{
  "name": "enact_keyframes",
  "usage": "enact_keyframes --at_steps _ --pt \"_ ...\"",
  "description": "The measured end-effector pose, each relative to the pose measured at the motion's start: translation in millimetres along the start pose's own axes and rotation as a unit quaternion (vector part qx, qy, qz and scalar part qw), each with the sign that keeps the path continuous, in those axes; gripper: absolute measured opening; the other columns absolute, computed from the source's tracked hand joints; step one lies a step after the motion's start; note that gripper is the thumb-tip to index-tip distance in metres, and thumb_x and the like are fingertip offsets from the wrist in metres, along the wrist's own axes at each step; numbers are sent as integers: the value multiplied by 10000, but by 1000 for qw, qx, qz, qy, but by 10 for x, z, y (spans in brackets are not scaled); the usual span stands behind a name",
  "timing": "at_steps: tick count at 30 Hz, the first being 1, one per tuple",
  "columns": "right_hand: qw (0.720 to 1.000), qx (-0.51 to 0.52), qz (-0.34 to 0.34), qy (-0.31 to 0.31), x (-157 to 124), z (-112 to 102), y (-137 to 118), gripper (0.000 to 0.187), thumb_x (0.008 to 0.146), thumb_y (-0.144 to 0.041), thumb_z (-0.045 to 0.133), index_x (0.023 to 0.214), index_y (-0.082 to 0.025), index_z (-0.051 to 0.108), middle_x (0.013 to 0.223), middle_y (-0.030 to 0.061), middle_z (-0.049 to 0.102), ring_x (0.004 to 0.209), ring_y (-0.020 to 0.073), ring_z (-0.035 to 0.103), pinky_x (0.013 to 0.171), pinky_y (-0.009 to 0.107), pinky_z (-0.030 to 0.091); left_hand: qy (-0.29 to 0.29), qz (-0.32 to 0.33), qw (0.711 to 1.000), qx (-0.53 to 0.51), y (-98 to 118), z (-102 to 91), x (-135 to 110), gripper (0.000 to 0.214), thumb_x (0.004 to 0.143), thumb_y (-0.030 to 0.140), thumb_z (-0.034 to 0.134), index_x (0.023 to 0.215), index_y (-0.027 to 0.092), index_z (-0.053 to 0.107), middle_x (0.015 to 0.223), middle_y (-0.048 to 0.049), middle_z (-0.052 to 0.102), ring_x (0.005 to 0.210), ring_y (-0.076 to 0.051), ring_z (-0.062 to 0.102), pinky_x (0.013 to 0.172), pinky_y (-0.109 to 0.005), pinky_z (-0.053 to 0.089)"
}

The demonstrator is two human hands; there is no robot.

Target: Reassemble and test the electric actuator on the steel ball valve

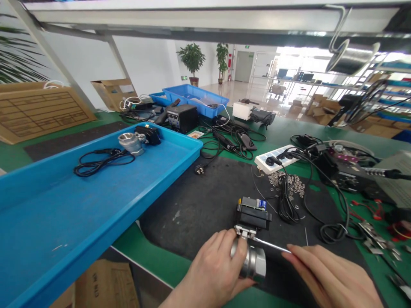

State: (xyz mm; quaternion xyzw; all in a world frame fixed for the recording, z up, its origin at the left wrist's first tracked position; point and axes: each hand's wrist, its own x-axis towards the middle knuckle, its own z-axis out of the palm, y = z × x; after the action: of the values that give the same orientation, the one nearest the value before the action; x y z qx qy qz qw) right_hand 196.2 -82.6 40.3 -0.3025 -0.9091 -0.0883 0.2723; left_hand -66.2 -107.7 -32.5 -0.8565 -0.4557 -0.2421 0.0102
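My left hand (216, 263) is closed around the silver body of a metal ball valve (254, 262), which lies on its side at the front of the mat. Mounted on its bracket is a black actuator (253, 214) with an exposed circuit board and a blue part on top. My right hand (330, 273) pinches a slim metal wrench (272, 245). The far end of the wrench touches the bracket between valve and actuator; its exact seat is too small to make out. A black coiled cable (287, 199) lies behind the actuator.
A blue tray (173, 179) at the left holds another valve (131, 143) and a cable. Behind the mat (192, 214) are a white power strip (276, 158), small metal rings (293, 185) and tangled cables. Loose metal parts (379, 239) lie right; a shelf hangs overhead.
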Motion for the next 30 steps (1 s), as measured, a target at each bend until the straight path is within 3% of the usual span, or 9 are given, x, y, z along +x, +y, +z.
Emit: enact_keyframes --at_steps 4,8,18,22,25,27,30 --pt "1000 5 7 -7 30 -23 -7 167 954 -146 605 1108 -115 659 791 69 731 606 156 678 567 279 544 5 -2 1000 -1 -7 16 -10 611 841 532 734 1241 105 557 1149 -201 645 978 -349 662 804 -505 608" --pt "999 -26 -17 6 58 -50 -7 167 1000 -166 515 1044 -117 669 739 64 737 584 158 686 540 280 523 -5 -3 1000 -1 -12 15 -9 615 845 556 720 1236 108 565 1148 -196 649 978 -345 664 804 -499 608" --pt "1000 -28 0 5 38 -45 -40 149 992 -158 540 1065 -116 663 781 62 741 642 160 691 608 292 510 -11 -11 1000 -7 -7 20 -30 599 859 541 711 1253 119 552 1169 -186 643 1010 -347 657 836 -504 596" --pt "997 -53 -5 -56 -113 42 35 250 1035 -235 455 1130 -134 663 879 78 740 710 186 688 634 328 490 -19 -12 1000 -2 -7 9 -27 596 867 551 697 1258 127 548 1165 -179 644 1008 -344 663 830 -496 596" --pt "992 -80 -32 -91 -186 191 65 256 1017 -194 459 1173 -120 648 887 73 727 728 204 676 685 361 483 -27 -7 1000 1 -21 -14 -4 615 861 585 682 1248 127 547 1145 -175 652 998 -347 672 795 -484 603" --pt "989 -88 -27 -120 -166 293 54 204 976 -150 496 1113 -136 647 842 54 699 707 217 654 654 375 447 -32 0 999 7 -41 -35 29 576 860 585 674 1191 127 567 1084 -161 663 953 -337 685 758 -468 607" --pt "981 -81 -1 -176 -48 391 23 124 934 -133 517 878 -215 590 725 14 621 619 219 592 587 376 362 -36 30 999 24 -87 -62 96 479 858 577 655 1044 140 595 921 -118 664 814 -305 694 664 -435 604"
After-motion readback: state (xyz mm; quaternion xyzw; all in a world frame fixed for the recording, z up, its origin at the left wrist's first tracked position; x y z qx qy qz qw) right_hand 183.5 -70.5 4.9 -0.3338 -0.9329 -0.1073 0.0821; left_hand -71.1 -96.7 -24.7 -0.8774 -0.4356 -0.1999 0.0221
